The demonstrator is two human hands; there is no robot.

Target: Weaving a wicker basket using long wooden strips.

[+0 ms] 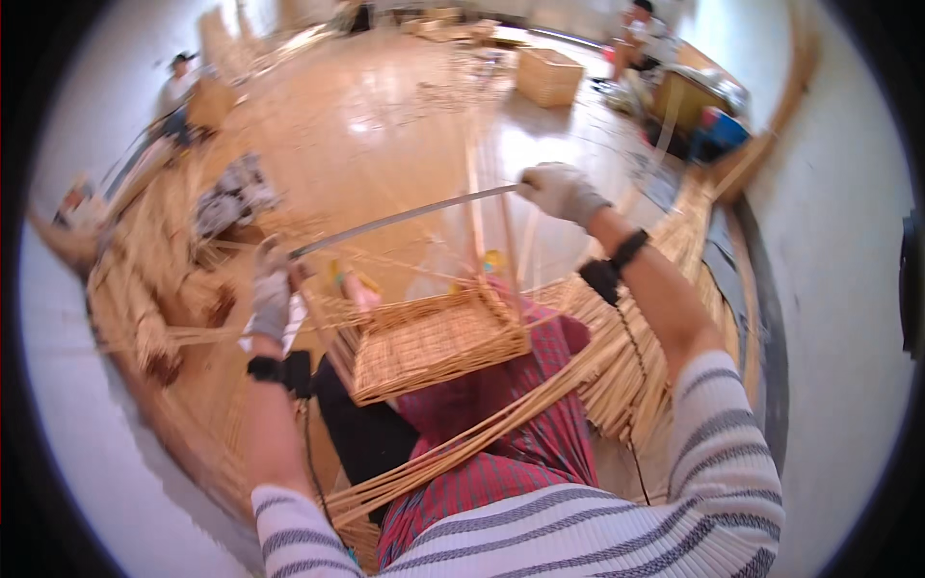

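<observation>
A long, flat grey strip (405, 214), ruler-like in shape, stretches over a shallow woven wicker basket (434, 345) that rests on my lap. My right hand (564, 193), in a pale glove, is closed around the strip's right end, raised and farther out. At its left end the strip meets my gloved left hand (273, 289), whose fingers are blurred but look closed on it. Beside that hand the tip of a corner stake (332, 313) leans out from the basket. Other stakes (511, 231) stand up at the basket's far right corner.
Bundles of pale wicker rods (626, 376) lie to my right, and more bundles (145, 279) to the left by the wall. Several long rods (462, 443) cross my lap. A finished-looking box basket (549, 77) stands farther off. Two people (641, 43) sit in the background.
</observation>
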